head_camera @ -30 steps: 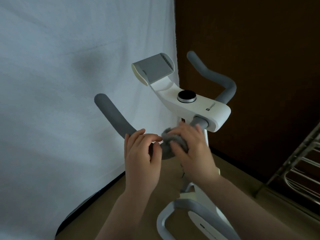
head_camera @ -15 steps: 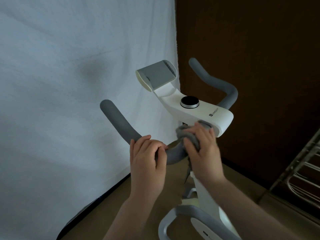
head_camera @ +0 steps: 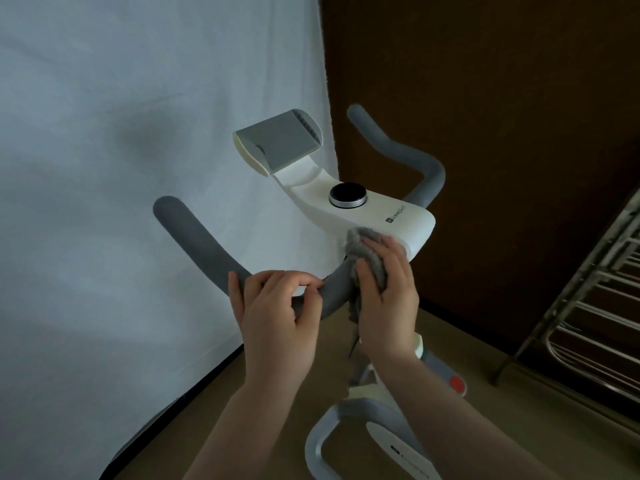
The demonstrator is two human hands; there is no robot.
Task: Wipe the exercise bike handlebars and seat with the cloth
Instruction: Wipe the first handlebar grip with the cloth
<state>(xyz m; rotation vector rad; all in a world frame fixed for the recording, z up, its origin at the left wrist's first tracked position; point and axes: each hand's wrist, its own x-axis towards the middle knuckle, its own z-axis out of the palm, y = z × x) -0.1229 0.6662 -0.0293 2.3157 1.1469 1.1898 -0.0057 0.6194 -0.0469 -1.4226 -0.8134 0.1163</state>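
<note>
The white exercise bike's console (head_camera: 398, 223) carries two grey foam handlebars. The left handlebar (head_camera: 194, 237) curves up toward the sheet; the right handlebar (head_camera: 408, 157) rises behind the console. My left hand (head_camera: 277, 317) grips the left handlebar at its lower bend. My right hand (head_camera: 388, 296) holds a grey cloth (head_camera: 363, 247) wrapped round the same bar where it meets the console. The seat is out of view.
A pale sheet (head_camera: 138, 168) hangs at the left, a dark brown wall (head_camera: 502, 81) stands behind. A metal rack (head_camera: 595, 306) is at the right edge. The bike's lower frame (head_camera: 346, 427) and a red knob (head_camera: 457, 383) lie below my arms, over a tan floor.
My right hand has slid the cloth up the left handlebar from near my left hand to the console joint. My left hand has kept its grip.
</note>
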